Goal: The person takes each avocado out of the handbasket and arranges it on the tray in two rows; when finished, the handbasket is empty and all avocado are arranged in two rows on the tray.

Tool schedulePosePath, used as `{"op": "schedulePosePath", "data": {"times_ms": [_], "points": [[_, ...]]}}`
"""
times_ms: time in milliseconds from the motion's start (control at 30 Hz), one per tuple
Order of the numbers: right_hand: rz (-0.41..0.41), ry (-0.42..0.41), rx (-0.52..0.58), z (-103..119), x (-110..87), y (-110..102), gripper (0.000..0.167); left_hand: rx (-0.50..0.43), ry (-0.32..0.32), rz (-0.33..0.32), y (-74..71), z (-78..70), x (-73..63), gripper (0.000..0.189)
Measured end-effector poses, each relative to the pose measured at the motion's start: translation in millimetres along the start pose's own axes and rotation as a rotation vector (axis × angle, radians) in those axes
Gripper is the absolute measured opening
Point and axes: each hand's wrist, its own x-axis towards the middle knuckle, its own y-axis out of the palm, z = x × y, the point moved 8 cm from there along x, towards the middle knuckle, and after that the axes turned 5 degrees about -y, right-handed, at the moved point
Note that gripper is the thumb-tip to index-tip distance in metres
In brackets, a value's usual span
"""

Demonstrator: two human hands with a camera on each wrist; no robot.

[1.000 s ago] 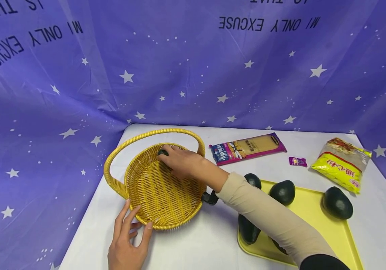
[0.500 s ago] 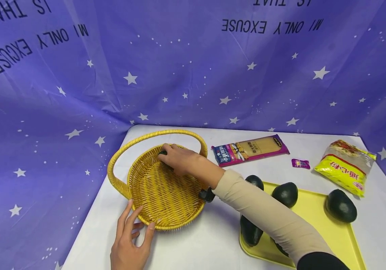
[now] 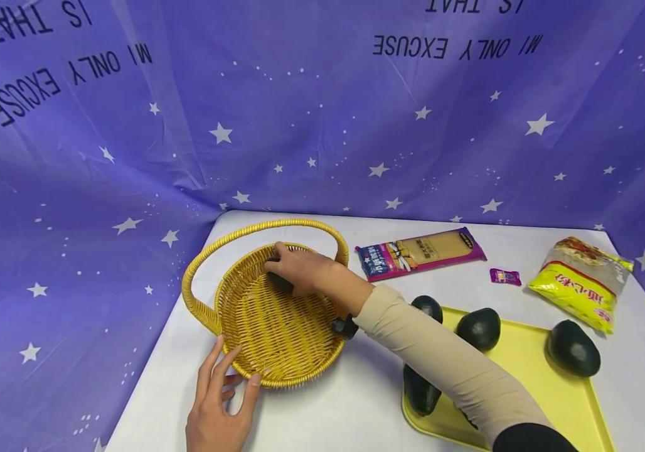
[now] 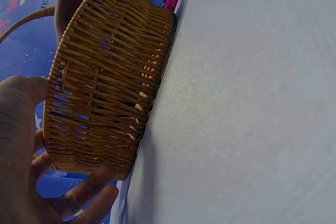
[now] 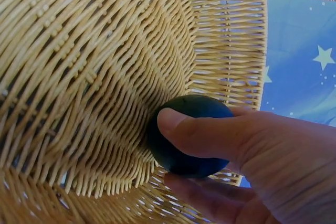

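Observation:
My right hand (image 3: pixel 302 270) reaches into the round yellow wicker basket (image 3: pixel 277 333) and holds a dark green avocado (image 5: pixel 184 161) by its inner wall at the far side. In the right wrist view the thumb lies over the avocado, with fingers underneath; the palm side is hidden. My left hand (image 3: pixel 218 402) stays at the basket's near left, fingers spread and lightly bent, touching the rim. From the left wrist view, the basket's woven outside (image 4: pixel 105 82) stands between the thumb and the other fingers.
A yellow tray (image 3: pixel 548 402) at the right bears several avocados (image 3: pixel 477 329), partly covered by my right sleeve. Behind it lie a long noodle packet (image 3: pixel 421 252), a small purple wrapped sweet (image 3: pixel 505 277) and a yellow-and-clear food bag (image 3: pixel 582 282). The basket's tall handle (image 3: pixel 277 224) arches over its far side.
My right hand has turned slightly inside the basket, and more of the avocado shows beneath it. The left hand keeps its place at the rim. The head view has shifted slightly.

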Motion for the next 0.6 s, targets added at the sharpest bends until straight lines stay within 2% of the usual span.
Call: {"op": "schedulePosePath", "data": {"times_ms": [400,600], "points": [[0.081,-0.011,0.026,7.1,-2.5,3.3,0.076,0.000,-0.004,0.004,0.2,-0.2,0.0,0.054],[0.075,-0.033,0.044,10.0,-7.1,4.1,0.074,-0.004,-0.006,-0.004,-0.2,0.0,-0.5,0.053]]}}
